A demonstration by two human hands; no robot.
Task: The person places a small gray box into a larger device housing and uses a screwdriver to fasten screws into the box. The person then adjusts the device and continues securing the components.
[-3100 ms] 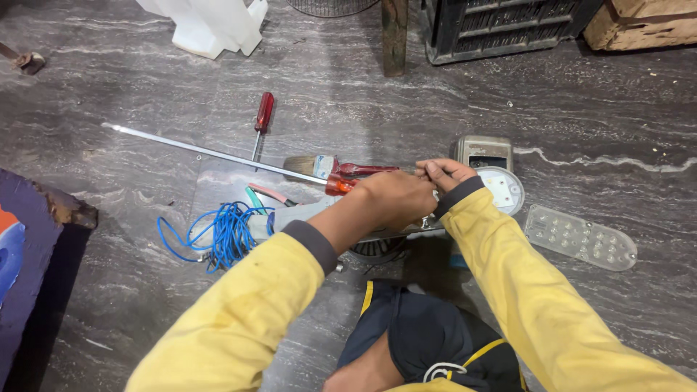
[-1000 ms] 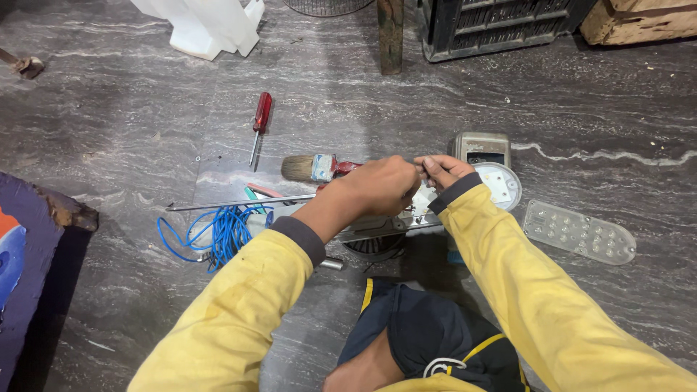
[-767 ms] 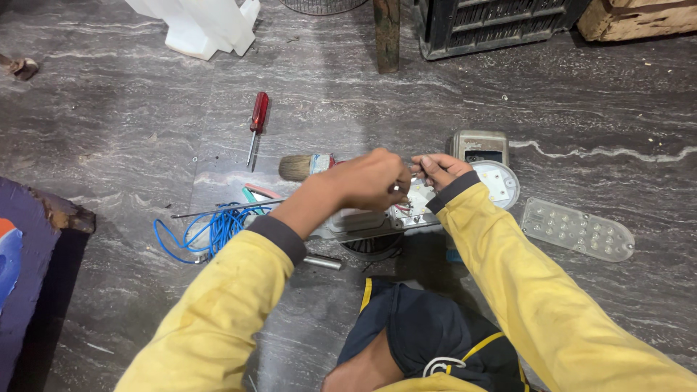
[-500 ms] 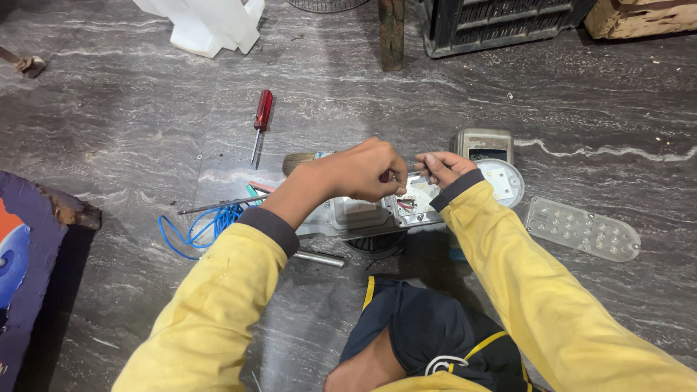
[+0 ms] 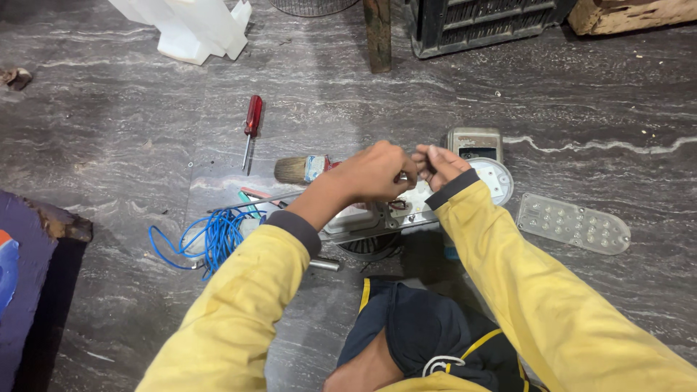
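My left hand (image 5: 374,174) and my right hand (image 5: 438,164) meet fingertip to fingertip above a flat grey and white fixture (image 5: 377,218) lying on the stone floor. A small metal part (image 5: 401,176) is pinched between them; most of it is hidden by the fingers. Both arms wear yellow sleeves. Just behind my right hand sits a grey box-shaped meter (image 5: 474,142), with a round white cover (image 5: 497,181) below it. A paintbrush (image 5: 299,169) lies just left of my left hand.
A red-handled screwdriver (image 5: 252,121) lies further left, and a coil of blue wire (image 5: 210,236) with a thin metal rod (image 5: 239,207) by my left elbow. A clear studded lens plate (image 5: 573,223) lies right. White plastic piece (image 5: 190,27), wooden post (image 5: 377,33) and black crate (image 5: 479,22) stand behind.
The long metal rod that reached my left hand now lies down by the blue wire. My left hand has risen and moved right to meet my right hand's fingertips.
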